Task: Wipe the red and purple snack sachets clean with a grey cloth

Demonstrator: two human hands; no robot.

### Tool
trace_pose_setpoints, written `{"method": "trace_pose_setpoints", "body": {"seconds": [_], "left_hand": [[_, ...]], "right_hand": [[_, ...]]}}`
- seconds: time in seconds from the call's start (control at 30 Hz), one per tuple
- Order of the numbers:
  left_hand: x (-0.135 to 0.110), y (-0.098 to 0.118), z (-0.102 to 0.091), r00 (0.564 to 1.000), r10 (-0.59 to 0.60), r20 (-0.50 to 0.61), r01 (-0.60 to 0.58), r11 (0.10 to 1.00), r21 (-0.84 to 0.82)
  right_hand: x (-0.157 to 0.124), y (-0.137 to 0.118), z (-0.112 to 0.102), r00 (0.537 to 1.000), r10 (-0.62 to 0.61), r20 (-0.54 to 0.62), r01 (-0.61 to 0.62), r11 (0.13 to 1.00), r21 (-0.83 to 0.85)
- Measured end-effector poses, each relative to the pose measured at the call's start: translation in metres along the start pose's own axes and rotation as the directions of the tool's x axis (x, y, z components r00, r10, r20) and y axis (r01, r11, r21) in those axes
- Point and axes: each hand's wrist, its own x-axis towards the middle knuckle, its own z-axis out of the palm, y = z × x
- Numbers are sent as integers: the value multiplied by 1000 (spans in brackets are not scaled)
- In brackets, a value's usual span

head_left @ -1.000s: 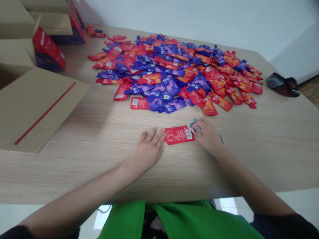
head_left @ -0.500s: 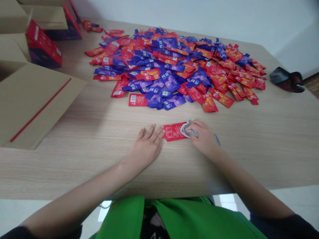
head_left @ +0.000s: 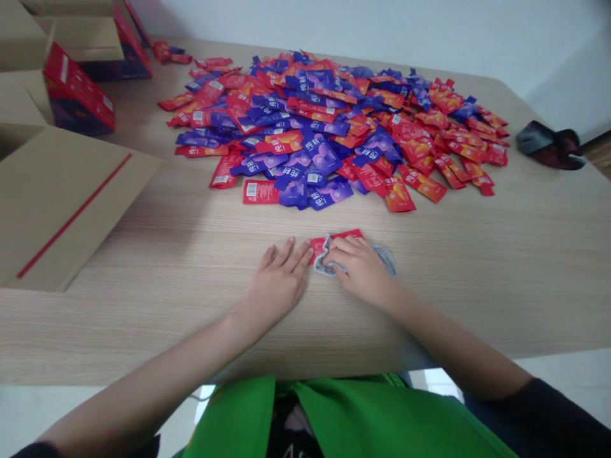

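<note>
A red sachet (head_left: 354,234) lies flat on the table in front of me, partly covered. My left hand (head_left: 280,275) rests palm down with fingers spread, its fingertips on the sachet's left end. Bunched under the fingers of my right hand (head_left: 361,267) is a grey cloth (head_left: 386,258), pressed on the sachet's left and middle part. The cloth's tail sticks out to the right of that hand. Behind them spreads a big pile of red, orange and purple sachets (head_left: 324,152).
Open cardboard boxes (head_left: 79,89) stand at the left, and one wide flap (head_left: 90,210) reaches over the wooden table (head_left: 143,331). A dark, shiny curved object (head_left: 548,146) lies at the right edge. A white wall (head_left: 382,32) rises behind the pile.
My right hand has slid left along the sachet with the cloth, from its right end toward my left fingertips. My left hand stays on the sachet's left end.
</note>
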Motion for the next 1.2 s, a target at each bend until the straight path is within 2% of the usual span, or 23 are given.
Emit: {"method": "trace_pose_setpoints", "body": {"seconds": [0.07, 0.2, 0.33, 0.37, 0.5, 0.53, 0.6, 0.67, 0.73, 0.77, 0.83, 0.87, 0.93, 1.0, 1.03, 1.07, 1.13, 1.2], "left_hand": [[0, 1, -1, 1000, -7, 15, 7, 1000, -12], [1, 2, -4, 999, -22, 30, 23, 999, -28], [5, -5, -17, 1000, -5, 30, 8, 996, -86], [9, -9, -21, 999, 1, 37, 3, 994, -108], [36, -21, -36, 997, -46, 68, 56, 987, -151], [46, -22, -37, 995, -59, 76, 70, 985, -156], [64, -24, -36, 994, -60, 93, 75, 982, -172], [78, -23, -33, 995, -23, 101, 44, 975, -217], [87, -23, -31, 994, 19, 108, 13, 958, -286], [90, -23, -31, 993, 36, 114, 2, 947, -320], [95, -27, -35, 991, 46, 123, 0, 935, -354], [99, -30, -38, 992, 37, 123, 8, 938, -346], [113, -43, -49, 996, -29, 79, 50, 962, -269], [137, -62, -65, 994, -100, -41, 93, 985, -144], [154, -74, -75, 984, -123, -132, 113, 991, -77], [173, -88, -85, 973, -97, -211, 93, 995, -30], [218, -118, -105, 928, -73, -365, 89, 996, 28], [263, -149, -122, 911, -60, -409, 88, 995, 52]], "right_hand": [[-11, 20, -6, 996, 85, -11, -85, 996, 16], [-34, 60, -30, 964, 264, -11, -264, 964, 22], [-53, 80, -49, 897, 367, -246, -382, 924, -15], [-55, 83, -51, 886, 380, -267, -405, 913, -45], [-50, 90, -60, 896, 434, -95, -445, 875, -193], [-45, 90, -64, 891, 441, -102, -453, 868, -202], [-29, 85, -71, 893, 412, -182, -443, 876, -192], [-11, 77, -74, 926, 326, -192, -356, 922, -151], [7, 68, -71, 977, 207, -47, -210, 974, -80], [15, 65, -67, 987, 150, 49, -148, 988, -41], [33, 64, -61, 980, 75, 182, -79, 997, 18], [43, 66, -60, 978, 56, 199, -63, 998, 31], [68, 75, -63, 990, 27, 139, -31, 999, 25], [103, 91, -75, 1000, 4, 6, -4, 1000, -21], [124, 100, -83, 998, -4, -66, 0, 999, -53], [147, 110, -92, 990, -12, -137, 1, 997, -79], [198, 129, -111, 964, 0, -265, -32, 993, -114], [248, 148, -126, 950, 28, -311, -63, 992, -105]]}}
